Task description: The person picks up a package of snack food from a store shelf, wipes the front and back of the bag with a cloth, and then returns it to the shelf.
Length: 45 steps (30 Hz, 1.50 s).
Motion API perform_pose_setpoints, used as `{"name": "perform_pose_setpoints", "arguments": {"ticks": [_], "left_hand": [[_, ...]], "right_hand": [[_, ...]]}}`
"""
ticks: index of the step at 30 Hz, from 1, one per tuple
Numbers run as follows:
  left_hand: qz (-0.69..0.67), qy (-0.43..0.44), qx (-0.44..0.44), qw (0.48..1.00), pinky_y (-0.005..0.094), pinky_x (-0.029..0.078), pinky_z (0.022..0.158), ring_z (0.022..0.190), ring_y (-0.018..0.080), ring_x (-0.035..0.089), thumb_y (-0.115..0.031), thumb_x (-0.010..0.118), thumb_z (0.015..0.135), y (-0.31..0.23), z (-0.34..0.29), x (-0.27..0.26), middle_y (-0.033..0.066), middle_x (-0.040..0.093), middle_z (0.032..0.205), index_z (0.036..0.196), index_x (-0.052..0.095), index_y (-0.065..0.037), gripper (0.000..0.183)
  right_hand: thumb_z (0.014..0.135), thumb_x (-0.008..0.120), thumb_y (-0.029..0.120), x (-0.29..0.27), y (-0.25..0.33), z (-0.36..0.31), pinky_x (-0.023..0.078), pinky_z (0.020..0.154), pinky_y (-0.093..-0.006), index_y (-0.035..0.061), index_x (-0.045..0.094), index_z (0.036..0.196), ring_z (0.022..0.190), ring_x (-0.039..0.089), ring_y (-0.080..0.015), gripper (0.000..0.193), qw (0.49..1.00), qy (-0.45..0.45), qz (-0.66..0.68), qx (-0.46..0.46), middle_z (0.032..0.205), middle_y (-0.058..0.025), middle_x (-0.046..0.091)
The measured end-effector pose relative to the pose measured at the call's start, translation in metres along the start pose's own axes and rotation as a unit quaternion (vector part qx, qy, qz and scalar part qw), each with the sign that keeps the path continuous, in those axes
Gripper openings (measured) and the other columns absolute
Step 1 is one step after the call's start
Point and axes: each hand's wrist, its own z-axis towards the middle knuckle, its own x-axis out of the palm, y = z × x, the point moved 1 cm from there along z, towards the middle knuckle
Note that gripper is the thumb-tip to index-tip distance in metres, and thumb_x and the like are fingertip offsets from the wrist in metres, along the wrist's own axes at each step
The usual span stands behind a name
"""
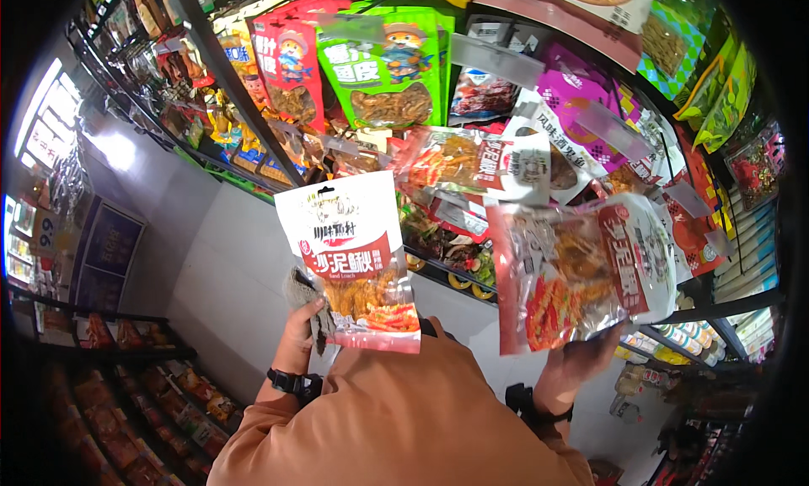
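Note:
My left hand [303,323] is closed round a grey cloth [301,291] and the lower left edge of a white and red snack pouch [347,263]. That pouch stands upright with its printed front showing, and a clear window lets the dried food inside be seen. A second pouch of similar colours [566,275] lies tilted on its side in my right hand [590,358]. The right hand grips it from below and behind, so some of its fingers are hidden. Just beyond both pouches, a similar snack pouch [455,162] lies on the shelf display.
Green [389,69] and red [289,61] snack pouches stand on the shelf ahead, with purple pouches [581,107] to their right. A dark shelf post [236,86] rises at the left. Lower left is another rack of packets [126,402]. Grey floor [223,267] shows between the racks.

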Motion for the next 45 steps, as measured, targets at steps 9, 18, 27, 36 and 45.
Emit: {"name": "perform_pose_setpoints", "arguments": {"ticks": [9, 18, 27, 36, 45], "left_hand": [[-0.019, -0.043, 0.06, 0.997, 0.047, 0.043, 0.098, 0.112, 0.0351, 0.053, -0.013, 0.06, 0.077, -0.064, -0.029, -0.069, 0.0202, 0.052, 0.125, 0.129, 0.039, 0.005, 0.059], [-0.082, -0.068, 0.035, 0.994, 0.0469, 0.039, 0.1, 0.115, 0.0347, 0.051, -0.023, 0.059, 0.081, -0.103, -0.043, -0.131, 0.0184, 0.05, 0.129, 0.131, 0.039, 0.003, 0.06], [0.003, -0.069, 0.019, 0.997, 0.0456, 0.043, 0.097, 0.111, 0.0329, 0.054, -0.024, 0.061, 0.08, -0.103, -0.013, -0.154, 0.0177, 0.053, 0.125, 0.128, 0.041, 0.004, 0.059], [0.044, -0.002, -0.05, 0.998, 0.0413, 0.04, 0.099, 0.113, 0.0304, 0.052, -0.023, 0.06, 0.081, -0.104, 0.026, -0.129, 0.017, 0.052, 0.125, 0.128, 0.041, 0.006, 0.059], [0.173, -0.001, -0.135, 0.976, 0.0433, 0.044, 0.093, 0.107, 0.029, 0.056, -0.015, 0.066, 0.079, -0.084, 0.049, -0.086, 0.0172, 0.056, 0.12, 0.124, 0.047, 0.01, 0.055]], "right_hand": [[0.087, 0.063, 0.023, 0.084, -0.149, 0.05, 0.044, 0.093, -0.0393, 0.0136, 0.053, 0.115, 0.102, 0.055, -0.0177, 0.031, 0.996, 0.013, 0.061, 0.062, 0.113, -0.0007, 0.058], [0.093, 0.053, 0.016, 0.103, -0.213, 0.076, 0.052, 0.092, -0.0372, 0.0023, 0.053, 0.107, 0.09, 0.062, -0.0189, 0.02, 0.997, -0.078, 0.017, 0.02, 0.101, -0.0078, 0.062], [0.097, 0.047, 0.02, 0.107, -0.2, 0.075, 0.056, 0.072, -0.032, -0.0006, 0.05, 0.108, 0.078, 0.062, -0.0217, 0.024, 0.987, -0.072, -0.024, 0.144, 0.095, -0.0137, 0.062], [0.094, 0.051, 0.032, 0.092, -0.157, 0.001, 0.045, 0.058, -0.0293, 0.0095, 0.05, 0.1, 0.064, 0.052, -0.0173, 0.024, 0.978, -0.065, -0.029, 0.198, 0.079, -0.0056, 0.055], [0.088, 0.048, 0.018, -0.004, -0.096, -0.023, 0.044, 0.067, -0.0305, 0.0056, 0.053, 0.111, 0.074, 0.053, -0.0162, 0.027, 0.981, -0.103, -0.115, 0.114, 0.087, -0.0038, 0.056]]}}
